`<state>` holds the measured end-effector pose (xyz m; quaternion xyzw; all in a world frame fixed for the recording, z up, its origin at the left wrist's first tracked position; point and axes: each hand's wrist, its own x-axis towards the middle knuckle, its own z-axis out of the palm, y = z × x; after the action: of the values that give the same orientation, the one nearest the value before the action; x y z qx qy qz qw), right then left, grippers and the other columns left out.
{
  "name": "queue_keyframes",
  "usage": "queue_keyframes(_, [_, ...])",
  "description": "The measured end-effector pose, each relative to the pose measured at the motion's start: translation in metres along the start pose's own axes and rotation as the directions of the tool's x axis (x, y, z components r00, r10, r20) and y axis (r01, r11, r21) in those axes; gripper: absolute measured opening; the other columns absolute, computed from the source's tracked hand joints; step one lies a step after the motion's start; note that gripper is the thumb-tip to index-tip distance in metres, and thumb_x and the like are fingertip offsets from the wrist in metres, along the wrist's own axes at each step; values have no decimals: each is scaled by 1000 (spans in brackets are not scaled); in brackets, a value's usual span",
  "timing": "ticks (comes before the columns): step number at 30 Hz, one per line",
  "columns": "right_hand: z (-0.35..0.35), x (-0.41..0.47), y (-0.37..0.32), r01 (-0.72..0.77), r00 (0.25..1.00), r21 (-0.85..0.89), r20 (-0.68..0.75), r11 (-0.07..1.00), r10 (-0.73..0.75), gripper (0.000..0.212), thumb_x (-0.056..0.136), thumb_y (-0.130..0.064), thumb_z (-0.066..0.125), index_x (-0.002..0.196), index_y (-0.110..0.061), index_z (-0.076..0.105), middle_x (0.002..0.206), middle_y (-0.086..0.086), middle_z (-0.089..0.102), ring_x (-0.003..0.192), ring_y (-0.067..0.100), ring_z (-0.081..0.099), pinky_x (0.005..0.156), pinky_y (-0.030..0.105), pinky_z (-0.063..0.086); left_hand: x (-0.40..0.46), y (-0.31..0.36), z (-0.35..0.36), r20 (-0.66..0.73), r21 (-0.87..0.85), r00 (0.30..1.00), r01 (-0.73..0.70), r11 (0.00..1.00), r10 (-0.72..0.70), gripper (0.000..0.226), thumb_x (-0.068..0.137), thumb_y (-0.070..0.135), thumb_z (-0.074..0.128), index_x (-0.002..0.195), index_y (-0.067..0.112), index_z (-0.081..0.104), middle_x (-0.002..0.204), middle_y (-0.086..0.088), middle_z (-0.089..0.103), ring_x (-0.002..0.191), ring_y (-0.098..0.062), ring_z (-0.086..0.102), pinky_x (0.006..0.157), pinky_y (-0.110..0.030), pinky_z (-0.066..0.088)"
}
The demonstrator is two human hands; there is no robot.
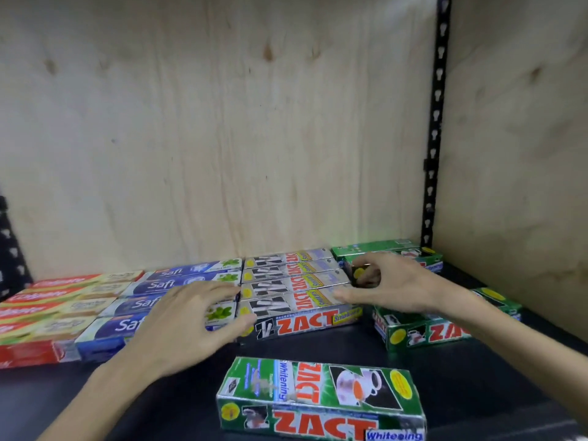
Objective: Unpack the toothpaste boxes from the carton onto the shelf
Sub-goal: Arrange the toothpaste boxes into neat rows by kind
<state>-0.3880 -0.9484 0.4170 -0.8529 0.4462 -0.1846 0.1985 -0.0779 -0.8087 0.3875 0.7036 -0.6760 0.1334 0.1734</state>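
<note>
Four grey Zact toothpaste boxes [296,281] lie side by side on the black shelf [483,377]. My left hand [187,316] is spread at their left end, its thumb touching the front box. At their right end my right hand [391,284] has its fingers apart against the box ends. Neither hand lifts a box. A green Zact Whitening box [321,399] lies alone in front, nearest me. More green Zact boxes [426,332] lie under my right wrist, and others sit at the back right [385,248]. The carton is out of view.
Blue Safi boxes [140,302] and red Colgate boxes [47,302] fill the shelf's left side in rows. A plywood back wall [222,138] and side wall enclose the shelf. A black slotted upright [436,128] runs up the right corner.
</note>
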Motion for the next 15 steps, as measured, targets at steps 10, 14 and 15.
queue_keyframes(10, [-20, 47, 75, -128, 935, -200, -351, 971, 51, 74, 84, -78, 48, 136, -24, 55, 135, 3, 61, 129, 28, 48, 105, 45, 41, 114, 83, 25, 115, -201, 984, -112, 973, 137, 66, 89, 71, 48, 138, 28, 56, 138, 13, 60, 124, -9, 56, 105, -36, 46])
queue_keyframes(14, [-35, 76, 105, -257, 909, -273, -395, 927, 136, 39, 100, -48, 46, 121, -18, 59, 128, 11, 65, 120, 33, 57, 99, 40, 44, 171, 111, 50, 160, -237, 975, -115, 965, 156, 51, 98, 49, 56, 137, 17, 57, 134, 0, 64, 121, -17, 60, 104, -36, 48])
queue_keyframes(15, [-37, 83, 109, -295, 910, -301, -379, 907, 170, 35, 101, -45, 42, 117, -18, 58, 125, 10, 66, 118, 33, 57, 94, 38, 42, 183, 115, 57, 177, -243, 976, -85, 966, 130, 50, 98, 48, 57, 136, 16, 57, 131, -2, 65, 119, -19, 62, 103, -37, 48])
